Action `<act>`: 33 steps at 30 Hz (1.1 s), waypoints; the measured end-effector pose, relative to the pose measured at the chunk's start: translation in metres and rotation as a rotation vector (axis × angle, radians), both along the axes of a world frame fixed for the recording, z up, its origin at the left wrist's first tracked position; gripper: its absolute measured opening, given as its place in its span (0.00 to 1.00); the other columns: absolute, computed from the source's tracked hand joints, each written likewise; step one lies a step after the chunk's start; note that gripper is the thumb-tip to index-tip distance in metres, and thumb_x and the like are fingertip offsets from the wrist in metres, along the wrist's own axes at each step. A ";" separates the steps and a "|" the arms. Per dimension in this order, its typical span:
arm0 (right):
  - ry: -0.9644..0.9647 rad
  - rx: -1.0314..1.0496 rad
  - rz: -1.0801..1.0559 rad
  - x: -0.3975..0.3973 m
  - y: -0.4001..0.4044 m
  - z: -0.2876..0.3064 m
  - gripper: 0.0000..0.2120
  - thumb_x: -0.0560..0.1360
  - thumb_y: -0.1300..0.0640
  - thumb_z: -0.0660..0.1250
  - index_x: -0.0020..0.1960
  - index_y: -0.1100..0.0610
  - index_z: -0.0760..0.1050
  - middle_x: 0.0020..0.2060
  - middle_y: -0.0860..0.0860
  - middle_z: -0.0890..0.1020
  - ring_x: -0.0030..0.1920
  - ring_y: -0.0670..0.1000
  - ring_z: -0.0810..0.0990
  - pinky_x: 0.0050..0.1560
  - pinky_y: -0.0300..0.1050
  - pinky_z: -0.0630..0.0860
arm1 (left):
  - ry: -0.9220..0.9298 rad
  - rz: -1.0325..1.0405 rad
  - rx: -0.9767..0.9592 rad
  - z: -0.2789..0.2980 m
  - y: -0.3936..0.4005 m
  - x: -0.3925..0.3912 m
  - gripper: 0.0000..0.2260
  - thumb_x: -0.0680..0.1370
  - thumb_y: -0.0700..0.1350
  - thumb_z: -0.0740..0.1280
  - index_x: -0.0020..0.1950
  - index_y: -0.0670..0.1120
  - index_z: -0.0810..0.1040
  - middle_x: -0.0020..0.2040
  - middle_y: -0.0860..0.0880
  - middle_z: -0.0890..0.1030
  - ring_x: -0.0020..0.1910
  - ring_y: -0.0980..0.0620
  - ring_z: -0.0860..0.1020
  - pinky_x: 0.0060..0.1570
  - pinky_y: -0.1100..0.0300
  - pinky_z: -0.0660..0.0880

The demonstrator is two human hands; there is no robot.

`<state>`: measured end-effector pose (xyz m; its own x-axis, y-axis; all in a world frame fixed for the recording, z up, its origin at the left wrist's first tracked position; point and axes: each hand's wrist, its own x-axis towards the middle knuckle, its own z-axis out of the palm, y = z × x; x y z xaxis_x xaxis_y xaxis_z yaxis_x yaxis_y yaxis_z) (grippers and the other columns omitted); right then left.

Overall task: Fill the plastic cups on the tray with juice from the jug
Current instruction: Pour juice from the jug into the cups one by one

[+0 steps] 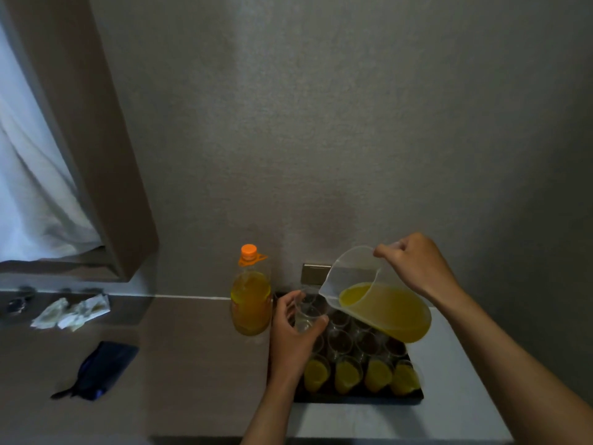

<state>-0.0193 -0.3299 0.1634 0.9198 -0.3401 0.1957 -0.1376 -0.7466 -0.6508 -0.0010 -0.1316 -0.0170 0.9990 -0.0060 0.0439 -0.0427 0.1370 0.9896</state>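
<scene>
Four plastic cups [362, 375] filled with yellow juice are being seen from the head camera in the nearest row of a dark tray [359, 400], with empty clear cups [340, 340] standing in the rows behind them. The tray is resting on a pale counter [455, 412] against a grey wall.

A clear jug [382, 303] holding yellow juice is being gripped at its handle by the right hand [417, 268], whose fingers are curled round it. The jug is being held above the tray and tilted, with its spout lowered toward the left. No stream is being seen leaving the spout.

An empty clear cup [306, 319] is being held just beside and below the spout by the left hand [293, 338], with fingers and thumb wrapped round its sides, over the tray's left edge.

A bottle of orange drink [251, 300] with an orange cap is standing upright just left of the tray. Farther left on the brown surface, a dark blue pouch [101, 369] and crumpled pale wrappers [72, 313] are lying well apart from the tray. A white curtain [35, 175] is hanging at the far left.
</scene>
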 end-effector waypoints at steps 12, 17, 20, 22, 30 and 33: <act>0.051 -0.094 -0.002 0.000 -0.009 0.004 0.24 0.75 0.49 0.72 0.26 0.51 0.65 0.18 0.45 0.63 0.20 0.46 0.60 0.33 0.47 0.67 | 0.015 -0.035 0.034 0.001 -0.009 -0.004 0.27 0.67 0.40 0.81 0.59 0.60 0.77 0.57 0.66 0.80 0.58 0.67 0.77 0.61 0.49 0.79; 0.058 -0.107 0.012 -0.001 -0.008 0.005 0.23 0.74 0.49 0.71 0.27 0.51 0.65 0.20 0.45 0.64 0.22 0.48 0.61 0.32 0.46 0.64 | 0.042 -0.035 0.053 0.001 -0.012 -0.007 0.27 0.66 0.41 0.81 0.60 0.59 0.77 0.57 0.65 0.81 0.59 0.64 0.78 0.60 0.48 0.79; 0.062 -0.123 0.019 -0.001 -0.007 0.004 0.23 0.74 0.49 0.71 0.27 0.51 0.64 0.20 0.45 0.63 0.22 0.48 0.61 0.32 0.46 0.65 | 0.049 -0.047 0.053 0.000 -0.012 -0.008 0.27 0.67 0.42 0.81 0.60 0.59 0.77 0.58 0.64 0.80 0.60 0.63 0.77 0.60 0.50 0.80; 0.069 -0.121 0.027 -0.001 -0.006 0.003 0.23 0.74 0.49 0.71 0.26 0.50 0.64 0.19 0.44 0.63 0.23 0.48 0.62 0.32 0.47 0.65 | 0.047 -0.052 0.059 -0.001 -0.012 -0.009 0.27 0.67 0.41 0.81 0.61 0.58 0.77 0.57 0.66 0.80 0.60 0.65 0.77 0.58 0.56 0.79; 0.083 -0.125 0.012 -0.002 -0.003 0.004 0.22 0.74 0.49 0.71 0.28 0.52 0.65 0.21 0.46 0.65 0.25 0.49 0.64 0.32 0.47 0.66 | 0.040 -0.067 0.070 -0.004 -0.011 -0.010 0.26 0.68 0.38 0.81 0.60 0.55 0.76 0.56 0.64 0.81 0.57 0.65 0.79 0.52 0.62 0.79; 0.079 -0.124 0.013 -0.004 -0.002 0.007 0.22 0.74 0.49 0.71 0.28 0.52 0.64 0.21 0.47 0.64 0.25 0.50 0.64 0.33 0.47 0.65 | 0.054 -0.077 0.080 -0.006 -0.010 -0.011 0.27 0.68 0.40 0.81 0.61 0.57 0.76 0.58 0.61 0.81 0.58 0.67 0.77 0.51 0.65 0.77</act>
